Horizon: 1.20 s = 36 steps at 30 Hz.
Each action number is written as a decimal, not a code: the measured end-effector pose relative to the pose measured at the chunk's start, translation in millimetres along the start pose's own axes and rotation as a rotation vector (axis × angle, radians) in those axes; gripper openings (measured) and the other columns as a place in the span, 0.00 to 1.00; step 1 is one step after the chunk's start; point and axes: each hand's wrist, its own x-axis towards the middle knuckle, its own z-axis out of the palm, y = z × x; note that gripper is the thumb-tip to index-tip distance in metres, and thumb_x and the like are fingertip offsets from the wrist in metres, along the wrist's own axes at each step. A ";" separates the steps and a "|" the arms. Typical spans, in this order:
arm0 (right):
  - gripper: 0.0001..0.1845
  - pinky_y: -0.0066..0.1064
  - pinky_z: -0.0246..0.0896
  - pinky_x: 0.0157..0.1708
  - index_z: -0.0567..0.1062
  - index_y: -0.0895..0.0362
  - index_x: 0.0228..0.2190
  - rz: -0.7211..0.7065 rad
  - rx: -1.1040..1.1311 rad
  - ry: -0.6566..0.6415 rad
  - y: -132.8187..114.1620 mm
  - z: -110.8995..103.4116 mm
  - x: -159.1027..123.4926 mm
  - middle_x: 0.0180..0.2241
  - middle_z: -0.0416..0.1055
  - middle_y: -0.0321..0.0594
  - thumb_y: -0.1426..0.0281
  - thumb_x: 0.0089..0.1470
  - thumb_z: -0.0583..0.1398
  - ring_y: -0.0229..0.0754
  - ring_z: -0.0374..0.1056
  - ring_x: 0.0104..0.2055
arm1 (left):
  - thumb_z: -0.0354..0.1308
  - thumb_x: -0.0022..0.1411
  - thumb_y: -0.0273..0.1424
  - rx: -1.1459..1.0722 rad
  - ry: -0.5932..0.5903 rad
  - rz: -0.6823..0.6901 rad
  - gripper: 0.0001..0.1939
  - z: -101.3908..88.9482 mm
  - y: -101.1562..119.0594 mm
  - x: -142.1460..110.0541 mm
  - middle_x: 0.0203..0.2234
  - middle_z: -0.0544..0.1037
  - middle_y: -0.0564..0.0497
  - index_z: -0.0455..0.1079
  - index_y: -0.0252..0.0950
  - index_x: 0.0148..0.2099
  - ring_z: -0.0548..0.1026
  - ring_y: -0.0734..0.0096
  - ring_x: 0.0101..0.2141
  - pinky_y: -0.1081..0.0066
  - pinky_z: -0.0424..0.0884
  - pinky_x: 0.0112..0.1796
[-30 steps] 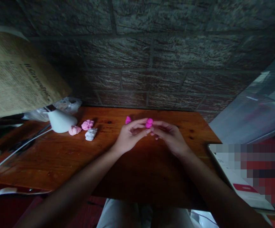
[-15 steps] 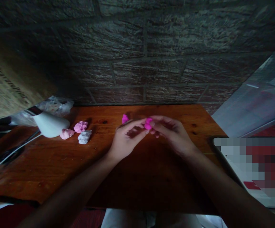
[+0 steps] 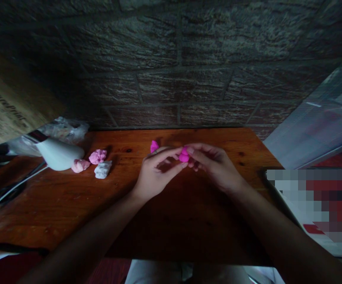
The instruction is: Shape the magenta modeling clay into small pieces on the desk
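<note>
Between the fingertips of both hands is a small bright pink piece of modelling clay [image 3: 184,157], shaped like two rounded lumps joined one above the other. My left hand [image 3: 155,173] pinches it from the left, thumb below and index finger above, with a ring on one finger. My right hand [image 3: 215,165] presses thumb and fingers on its upper right side. Another bright pink clay lump [image 3: 154,146] rests on the table just behind my left hand, partly hidden by it.
Left on the wooden table [image 3: 123,189] lie a pink lump [image 3: 98,156], a paler pink lump [image 3: 80,165] and a white lump [image 3: 103,170]. Beside them stands a white lamp base [image 3: 61,154] with a cable; a paper shade [image 3: 8,102] overhangs it. A brick wall [image 3: 159,86] rises behind.
The view has shifted, so the lamp and lumps sit further left. My right thumb has come over the upper part of the pink clay. Both hands keep hold of it.
</note>
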 end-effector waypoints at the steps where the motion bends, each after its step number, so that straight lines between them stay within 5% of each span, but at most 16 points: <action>1: 0.15 0.26 0.62 0.27 0.85 0.53 0.37 0.011 0.019 -0.006 0.4 -0.7 0.3 0.31 0.80 0.37 0.57 0.49 0.73 0.34 0.70 0.29 | 0.69 0.61 0.25 0.000 0.000 -0.003 0.20 0.1 -0.2 -0.2 0.41 0.83 0.47 0.79 0.39 0.55 0.81 0.70 0.38 0.70 0.80 0.40; 14: 0.19 0.26 0.61 0.27 0.84 0.54 0.33 0.033 0.066 -0.037 2.9 -1.9 2.9 0.27 0.77 0.36 0.51 0.50 0.71 0.34 0.69 0.28 | 0.68 0.62 0.27 -0.095 -0.014 -0.106 0.20 1.2 -1.5 -0.7 0.43 0.82 0.45 0.79 0.40 0.56 0.81 0.69 0.41 0.69 0.80 0.44; 36: 0.14 0.27 0.66 0.29 0.82 0.53 0.42 -0.071 -0.076 -0.099 -7.7 -11.6 1.1 0.38 0.79 0.37 0.62 0.54 0.71 0.34 0.72 0.31 | 0.66 0.64 0.27 -0.304 -0.024 -0.221 0.13 2.8 3.7 4.0 0.40 0.85 0.48 0.78 0.37 0.51 0.82 0.71 0.38 0.77 0.79 0.30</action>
